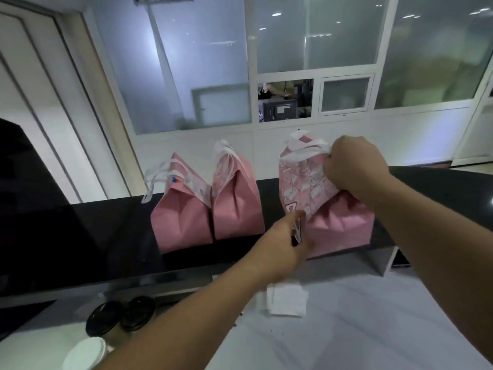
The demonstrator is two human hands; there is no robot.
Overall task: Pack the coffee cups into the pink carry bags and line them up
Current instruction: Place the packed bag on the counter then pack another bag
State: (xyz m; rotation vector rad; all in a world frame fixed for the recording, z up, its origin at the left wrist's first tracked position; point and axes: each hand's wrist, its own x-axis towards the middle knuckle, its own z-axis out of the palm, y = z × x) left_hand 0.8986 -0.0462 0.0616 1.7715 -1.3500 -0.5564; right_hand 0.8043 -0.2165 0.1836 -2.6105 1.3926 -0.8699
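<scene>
Both hands hold the third pink paper carry bag (338, 225): the left hand (282, 244) pinches its low near corner, and the right hand (354, 169) is curled tight round its folded top and white handles. This bag stands tall, apart to the right of two closed pink bags (184, 222) on the black tabletop (80, 236). Left of it, lower down, wait three lidded coffee cups (106, 319).
</scene>
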